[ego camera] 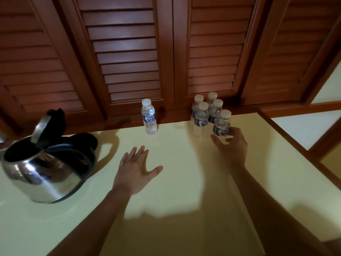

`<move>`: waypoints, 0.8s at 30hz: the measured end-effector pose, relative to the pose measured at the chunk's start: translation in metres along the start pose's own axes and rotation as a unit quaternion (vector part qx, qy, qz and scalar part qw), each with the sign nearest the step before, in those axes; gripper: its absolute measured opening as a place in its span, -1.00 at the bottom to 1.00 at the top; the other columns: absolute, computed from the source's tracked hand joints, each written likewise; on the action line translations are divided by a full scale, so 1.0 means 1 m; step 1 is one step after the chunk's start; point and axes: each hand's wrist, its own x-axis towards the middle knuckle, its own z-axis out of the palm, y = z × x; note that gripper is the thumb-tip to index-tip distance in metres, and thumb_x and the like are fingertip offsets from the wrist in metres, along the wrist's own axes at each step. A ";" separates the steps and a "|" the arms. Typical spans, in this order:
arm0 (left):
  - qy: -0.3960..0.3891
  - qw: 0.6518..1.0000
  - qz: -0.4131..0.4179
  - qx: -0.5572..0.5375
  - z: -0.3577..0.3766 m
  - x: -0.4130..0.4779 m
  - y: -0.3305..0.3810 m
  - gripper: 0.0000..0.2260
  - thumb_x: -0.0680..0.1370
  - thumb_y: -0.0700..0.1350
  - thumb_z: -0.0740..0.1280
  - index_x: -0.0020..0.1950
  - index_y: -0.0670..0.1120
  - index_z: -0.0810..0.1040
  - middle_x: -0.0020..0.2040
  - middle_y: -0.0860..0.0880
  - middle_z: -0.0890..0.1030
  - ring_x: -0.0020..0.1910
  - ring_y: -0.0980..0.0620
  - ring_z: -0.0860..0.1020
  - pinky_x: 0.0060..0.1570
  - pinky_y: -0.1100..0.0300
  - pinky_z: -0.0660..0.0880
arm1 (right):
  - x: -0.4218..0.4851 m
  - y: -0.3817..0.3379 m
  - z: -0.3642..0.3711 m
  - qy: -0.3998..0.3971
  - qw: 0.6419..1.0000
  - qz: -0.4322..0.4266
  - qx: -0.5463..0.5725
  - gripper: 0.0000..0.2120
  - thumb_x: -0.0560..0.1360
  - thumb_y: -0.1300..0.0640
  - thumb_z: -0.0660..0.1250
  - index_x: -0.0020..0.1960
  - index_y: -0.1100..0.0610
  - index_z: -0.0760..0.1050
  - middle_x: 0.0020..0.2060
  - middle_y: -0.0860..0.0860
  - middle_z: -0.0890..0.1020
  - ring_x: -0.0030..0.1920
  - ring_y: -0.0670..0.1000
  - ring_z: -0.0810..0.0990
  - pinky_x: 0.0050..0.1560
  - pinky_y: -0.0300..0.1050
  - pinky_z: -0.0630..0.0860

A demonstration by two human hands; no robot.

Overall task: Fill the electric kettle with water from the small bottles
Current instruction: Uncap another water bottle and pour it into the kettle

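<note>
A steel electric kettle (44, 169) with a black handle stands at the left of the pale yellow counter (175, 182), its lid tipped up. One small capped water bottle (149, 117) stands alone at the back centre. Several more capped bottles cluster at the back right (202, 115). My right hand (230, 143) curls around the base of the nearest bottle of that cluster (222, 125), thumb on its left, fingers on its right. My left hand (136, 170) hovers flat over the middle of the counter, fingers spread, holding nothing.
Brown louvred wooden doors (129, 52) close off the space right behind the counter. The counter's wooden right edge (287, 145) runs diagonally, with a drop to a lower surface beyond it.
</note>
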 end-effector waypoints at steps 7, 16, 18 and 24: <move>0.007 1.000 -0.006 -0.004 0.002 0.001 -0.001 -0.17 0.47 0.55 0.02 0.61 0.10 0.17 0.64 0.15 0.07 0.63 0.12 -0.09 0.59 0.04 -0.13 | 0.008 0.005 0.005 0.000 1.000 -0.001 -0.002 -0.48 0.39 -0.11 0.54 0.23 0.08 0.47 0.11 -0.03 0.63 -0.06 0.00 0.61 -0.09 -0.02 0.57; 0.011 1.000 -0.016 -0.010 0.003 0.001 0.001 -0.18 0.47 0.55 0.04 0.61 0.11 0.19 0.64 0.16 0.08 0.62 0.14 -0.08 0.59 0.06 -0.15 | 0.000 0.010 -0.001 0.010 1.000 0.014 0.016 -0.33 0.36 -0.20 0.53 0.34 0.05 0.40 0.15 -0.02 0.57 0.02 0.03 0.57 -0.05 0.01 0.56; 0.019 1.000 -0.024 0.001 0.003 0.000 0.002 -0.17 0.46 0.56 0.01 0.61 0.12 0.19 0.64 0.16 0.09 0.62 0.14 -0.08 0.59 0.04 -0.15 | -0.014 0.005 -0.004 0.048 0.999 -0.019 0.009 -0.38 0.36 -0.17 0.54 0.29 0.05 0.41 0.06 -0.01 0.52 -0.02 0.03 0.51 -0.09 -0.02 0.51; 0.025 0.998 -0.047 0.012 0.002 -0.001 0.004 -0.14 0.44 0.59 -0.04 0.60 0.12 0.19 0.64 0.15 0.08 0.63 0.09 -0.08 0.59 -0.01 -0.15 | -0.050 -0.035 0.029 -0.056 0.975 -0.213 0.021 -0.73 0.43 -0.01 0.50 0.01 0.08 0.50 -0.16 -0.08 0.50 -0.17 -0.04 0.44 -0.18 -0.22 0.39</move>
